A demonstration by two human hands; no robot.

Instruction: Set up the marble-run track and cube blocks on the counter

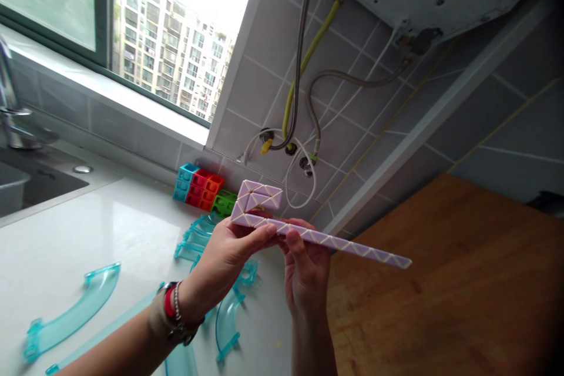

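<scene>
Lilac segmented strip (pixel 319 237), one end folded: held aloft near the counter (pixel 123 226), left hand (pixel 224 249) and right hand (pixel 307 270) both pinching its straight run. Possible faults: uneven thumb pressure twisting a joint; loosened grip dropping it onto teal plastic pieces (pixel 77 312) below.

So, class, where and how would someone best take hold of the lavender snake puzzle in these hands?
Probably by the straight free end of the lavender snake puzzle, coming from the picture's right and pinching it between thumb and fingers. That end is narrow and sticks out past the right hand, whereas the left hand holds the bar near the folded hook.
</scene>
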